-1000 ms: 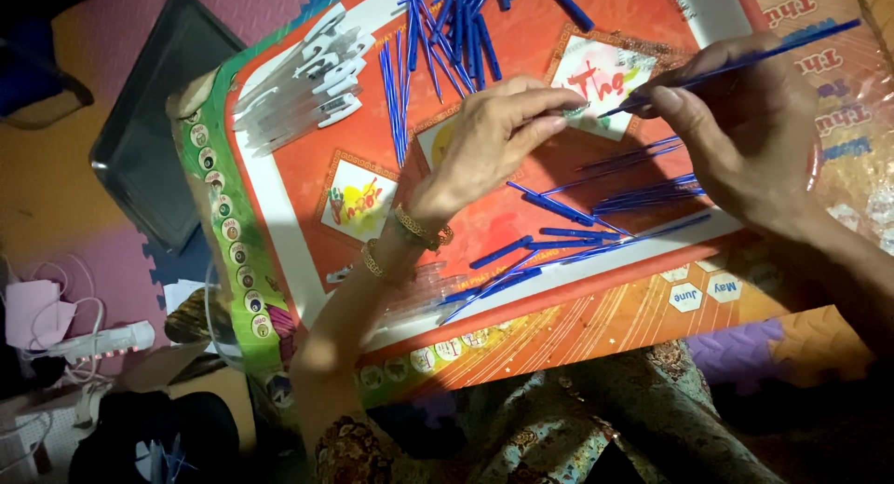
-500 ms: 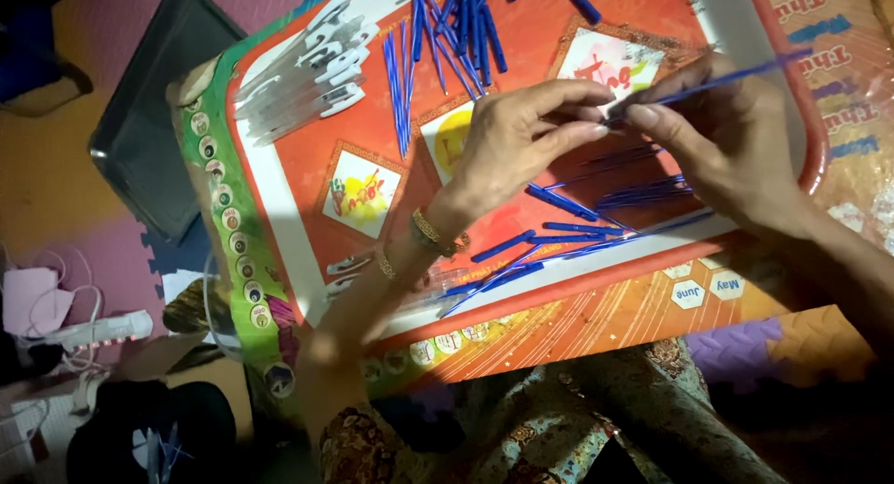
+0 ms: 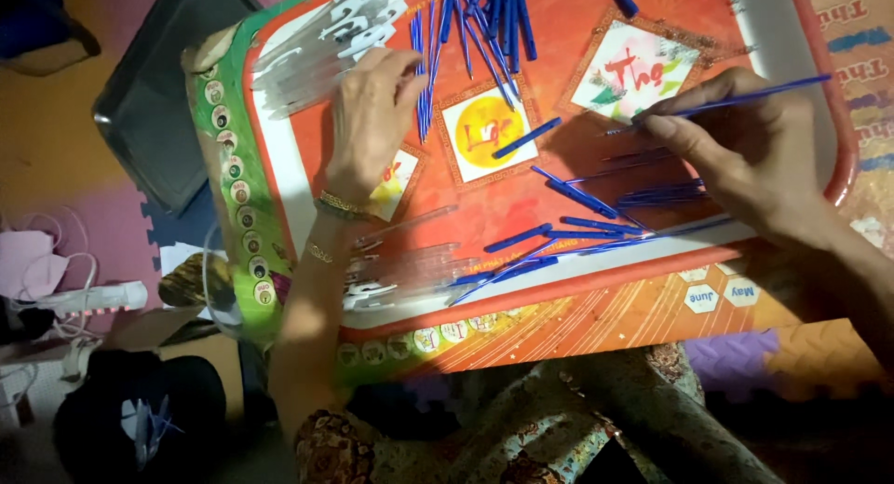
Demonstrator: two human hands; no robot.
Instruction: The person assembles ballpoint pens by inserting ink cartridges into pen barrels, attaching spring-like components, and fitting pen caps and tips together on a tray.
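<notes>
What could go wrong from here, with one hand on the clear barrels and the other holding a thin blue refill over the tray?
1. The left hand reaches the pile of clear pen barrels at the tray's far corner; a nudge might roll some off the orange tray.
2. The right hand pinches a thin blue refill by one end; it may bend or slip.
3. Loose blue refills lie beside the near rim, so a forearm could sweep them off.

Bare forearms, gold bangles on the left wrist [image 3: 337, 204], seemingly paisley-patterned clothing over the lap [image 3: 521, 428].
</notes>
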